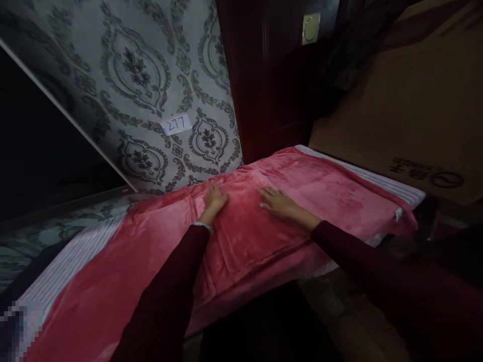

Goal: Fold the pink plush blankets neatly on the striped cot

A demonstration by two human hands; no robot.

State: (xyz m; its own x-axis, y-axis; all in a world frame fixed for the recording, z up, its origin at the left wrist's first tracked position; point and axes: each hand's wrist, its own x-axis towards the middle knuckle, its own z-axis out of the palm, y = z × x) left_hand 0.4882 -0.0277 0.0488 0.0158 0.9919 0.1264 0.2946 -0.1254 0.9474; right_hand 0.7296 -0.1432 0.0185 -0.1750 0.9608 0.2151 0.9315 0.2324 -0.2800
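A pink fleece blanket [249, 236] is folded over a narrow bed, with a darker seam forming a rectangle on its top. My left hand [216, 200] rests flat on the blanket near the wall, holding nothing. My right hand [277, 202] lies palm down on the same fleece a short way to the right, also empty. Dark red sleeves cover both forearms, and a thin bracelet circles my left wrist [203, 226]. A striped sheet [75, 266] shows beyond the blanket's near end and along its far edge.
Grey damask wallpaper [143, 85] with a paper label reading 277 [175, 124] runs beside the bed. A dark red wooden door frame [260, 75] stands at its head. A large printed cardboard sheet [400, 120] leans at the right. The floor lies below the bed's side.
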